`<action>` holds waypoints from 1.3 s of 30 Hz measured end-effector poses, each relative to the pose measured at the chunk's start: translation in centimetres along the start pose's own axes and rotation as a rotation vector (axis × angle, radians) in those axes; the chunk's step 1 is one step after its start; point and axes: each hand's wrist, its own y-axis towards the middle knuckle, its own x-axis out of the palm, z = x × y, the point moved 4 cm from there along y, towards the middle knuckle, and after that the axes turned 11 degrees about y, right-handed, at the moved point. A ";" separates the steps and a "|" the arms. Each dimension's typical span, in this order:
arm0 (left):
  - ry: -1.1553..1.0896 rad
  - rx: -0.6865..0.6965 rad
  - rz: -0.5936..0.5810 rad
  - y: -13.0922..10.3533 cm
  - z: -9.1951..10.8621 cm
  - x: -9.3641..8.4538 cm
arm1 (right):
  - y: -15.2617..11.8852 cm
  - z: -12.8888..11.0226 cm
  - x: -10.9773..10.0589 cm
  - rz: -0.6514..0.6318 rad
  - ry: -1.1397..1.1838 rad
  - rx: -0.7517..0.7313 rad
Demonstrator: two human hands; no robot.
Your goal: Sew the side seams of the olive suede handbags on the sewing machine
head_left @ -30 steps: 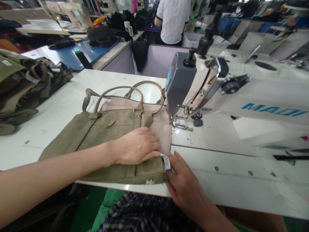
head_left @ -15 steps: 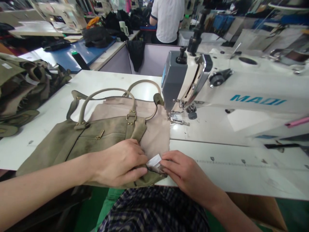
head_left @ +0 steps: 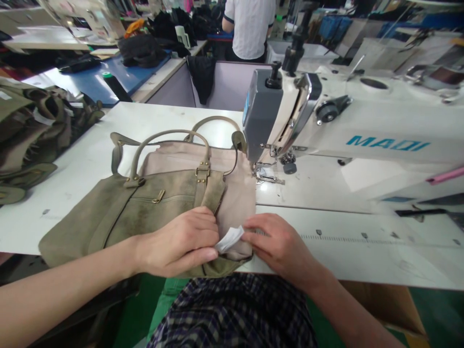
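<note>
An olive-green handbag (head_left: 163,193) with two looped handles lies on the white sewing table, its pinkish-beige lining (head_left: 235,193) spread out toward the sewing machine (head_left: 282,116). My left hand (head_left: 184,239) is closed on the bag's fabric at the near edge, thumb on top. Between my hands a small white label (head_left: 230,239) shows against the lining. With fingertips pinched together, my right hand (head_left: 275,244) holds the label's right end. The lining's right edge runs up to the machine's presser foot (head_left: 264,176).
A heap of similar olive bag pieces (head_left: 32,130) sits at the left. Behind the table are a thread cone (head_left: 118,87), a black cloth (head_left: 202,79) over a partition, and a person in a white shirt (head_left: 250,29). A ruler scale (head_left: 340,237) marks the table at right.
The bag has shifted slightly to the right. The white label now shows more of its length between my hands, and my right hand has risen a little.
</note>
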 end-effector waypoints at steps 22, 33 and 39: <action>0.493 -0.144 -0.066 4.0 -4.4 1.8 | -1.7 -1.9 2.1 -0.019 0.220 0.177; 0.470 -0.141 -0.144 4.0 -3.9 2.1 | -2.2 -1.7 1.1 -0.021 0.174 0.009; 0.443 -0.084 -0.129 4.8 -4.2 1.6 | -2.2 -0.6 0.1 -0.019 0.066 -0.034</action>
